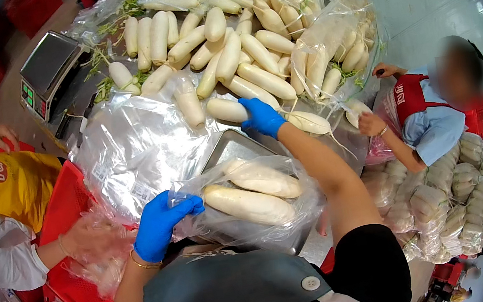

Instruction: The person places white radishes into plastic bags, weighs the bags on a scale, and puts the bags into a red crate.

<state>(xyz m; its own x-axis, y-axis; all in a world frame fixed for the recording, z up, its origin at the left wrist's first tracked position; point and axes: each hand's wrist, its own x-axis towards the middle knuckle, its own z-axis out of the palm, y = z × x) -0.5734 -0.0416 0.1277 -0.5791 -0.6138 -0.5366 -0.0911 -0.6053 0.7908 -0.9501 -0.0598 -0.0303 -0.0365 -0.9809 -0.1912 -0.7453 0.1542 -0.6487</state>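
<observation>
My left hand (165,222), in a blue glove, pinches the edge of a clear plastic bag (237,242). Two white daikon radishes (250,204) lie inside that bag, close to my body. A metal tray (222,149) shows partly beneath it. My right hand (262,117), also blue-gloved, grips the end of another daikon (226,110) at the near edge of the pile. Beside this one rests a daikon in a clear bag (189,102). The daikon pile (231,57) spreads out beyond both hands.
A digital scale (50,63) stands far left. Silvery plastic bags (127,145) cover the left of the table. A yellow-aproned person (9,183) handles plastic over a red crate (58,204). At right, another person (424,108) touches a daikon (357,111); bagged daikon (438,195) are stacked nearby.
</observation>
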